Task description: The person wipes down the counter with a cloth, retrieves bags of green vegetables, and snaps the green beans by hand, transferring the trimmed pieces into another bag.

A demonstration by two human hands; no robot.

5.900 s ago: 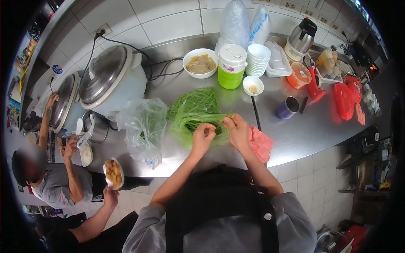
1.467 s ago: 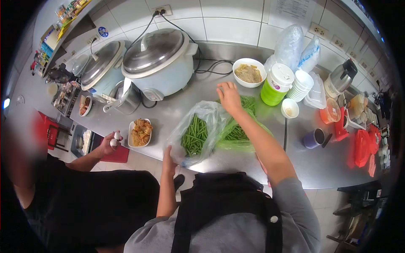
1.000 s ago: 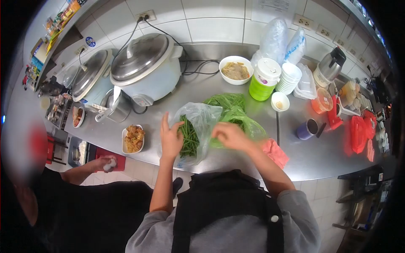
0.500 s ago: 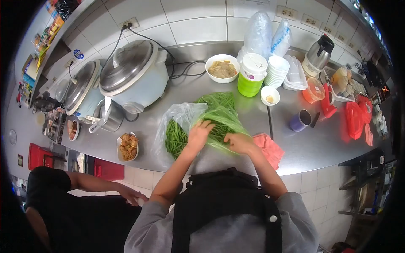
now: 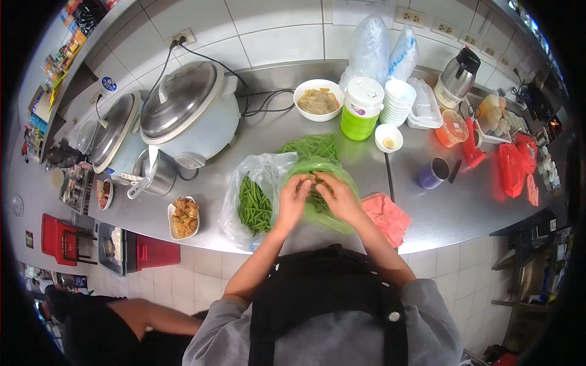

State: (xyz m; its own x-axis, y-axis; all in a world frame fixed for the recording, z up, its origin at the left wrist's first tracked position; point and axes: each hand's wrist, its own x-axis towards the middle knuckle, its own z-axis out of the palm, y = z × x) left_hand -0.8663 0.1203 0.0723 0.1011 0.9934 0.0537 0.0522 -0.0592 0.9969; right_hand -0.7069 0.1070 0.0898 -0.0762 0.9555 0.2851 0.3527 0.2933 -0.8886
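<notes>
My left hand [image 5: 295, 198] and my right hand [image 5: 337, 196] are over a green plastic bag [image 5: 339, 224] with green beans in it. Their fingers are bent and the fingertips come together above the bag. What is pinched there is too small to make out. To the left, cut green beans [image 5: 253, 204] lie in a clear plastic bag [image 5: 235, 177]. Behind my hands, longer green beans [image 5: 314, 146] rest in a green bag. A pink cloth [image 5: 387, 219] lies close to my right wrist.
A rice cooker [image 5: 189, 116], a metal pot [image 5: 160, 174] and a bowl of food [image 5: 184, 218] stand on the left. At the back are a bowl of noodles [image 5: 318, 100], a green jug [image 5: 362, 113] and stacked cups [image 5: 400, 97]. A purple tumbler [image 5: 432, 175] sits right. A co-worker's arm [image 5: 155, 318] shows lower left.
My right hand has moved left and up to meet my left hand over the green bag. The co-worker has shifted down and away from the counter.
</notes>
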